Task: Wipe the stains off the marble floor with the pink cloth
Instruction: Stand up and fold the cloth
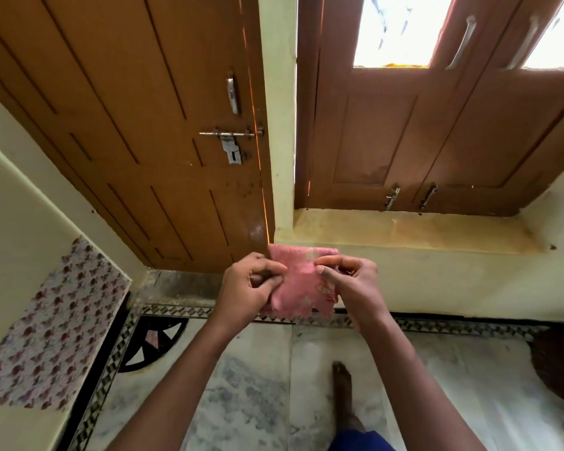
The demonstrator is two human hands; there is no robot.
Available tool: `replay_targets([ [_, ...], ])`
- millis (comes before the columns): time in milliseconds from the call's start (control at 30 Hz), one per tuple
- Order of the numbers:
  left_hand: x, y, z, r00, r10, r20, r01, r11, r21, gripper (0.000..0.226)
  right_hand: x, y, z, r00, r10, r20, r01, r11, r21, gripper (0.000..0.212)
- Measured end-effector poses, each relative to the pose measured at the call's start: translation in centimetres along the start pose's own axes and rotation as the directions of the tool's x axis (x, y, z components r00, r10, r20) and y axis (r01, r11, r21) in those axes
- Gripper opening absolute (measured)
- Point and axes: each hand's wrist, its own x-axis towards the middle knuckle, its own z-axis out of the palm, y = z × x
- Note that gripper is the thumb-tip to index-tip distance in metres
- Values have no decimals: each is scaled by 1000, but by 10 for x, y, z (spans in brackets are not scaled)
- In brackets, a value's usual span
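I hold the pink cloth [298, 283] up in front of me, folded and with a zigzag lower edge. My left hand [249, 289] pinches its left side. My right hand [352, 283] grips its right side with thumb and fingers. Both arms reach forward over the white, grey-veined marble floor [241, 395], well above it. I cannot make out separate stains on the floor from here.
A brown wooden door [137, 131] with a latch stands ahead, and a shuttered window [437, 125] above a yellow sill is to the right. My bare foot [342, 395] stands on the marble. A patterned floor border [437, 323] runs along the wall, with a dark round object [560, 366] at far right.
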Motion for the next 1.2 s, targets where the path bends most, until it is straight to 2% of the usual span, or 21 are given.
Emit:
replay_targets([
  [100,43,1,24,1000,-9,-26,10,999,32,30,44,8,-22,999,23,46,-21,999,-43,26],
  [200,90,-5,56,999,-42,8,41,994,97,43,102,16,-47,996,-4,89,14,994,-108,35],
  [300,135,-15,88,997,-81,-20,83,983,162,48,159,20,-66,995,-4,101,22,983,-184,39],
  [500,228,-58,152,969,-245,-39,248,962,115,50,281,65,-93,992,54,117,-2,915,-403,40],
  [600,267,-83,181,959,-281,20,275,949,152,51,326,95,-98,993,77,89,-25,878,-478,40],
  [700,309,-125,207,952,-297,70,281,943,177,58,373,136,-97,982,181,46,-140,875,-463,41],
  [767,334,-155,221,938,-333,93,309,928,206,61,406,166,-96,973,221,68,-167,876,-452,41],
  [833,354,-181,234,911,-398,105,365,899,242,55,434,195,-93,971,224,88,-161,875,-456,45],
  [933,379,-219,257,864,-502,27,473,830,295,39,468,218,-79,967,236,96,-158,853,-497,54],
  [1067,402,-252,269,879,-477,-13,447,811,377,44,500,243,-65,952,274,134,-175,850,-497,51],
  [1133,406,-256,273,842,-539,-11,519,806,283,49,505,245,-61,942,281,185,-154,849,-505,44],
  [1200,405,-264,281,884,-466,-32,449,828,337,53,508,246,-61,967,214,142,-131,887,-443,34],
])
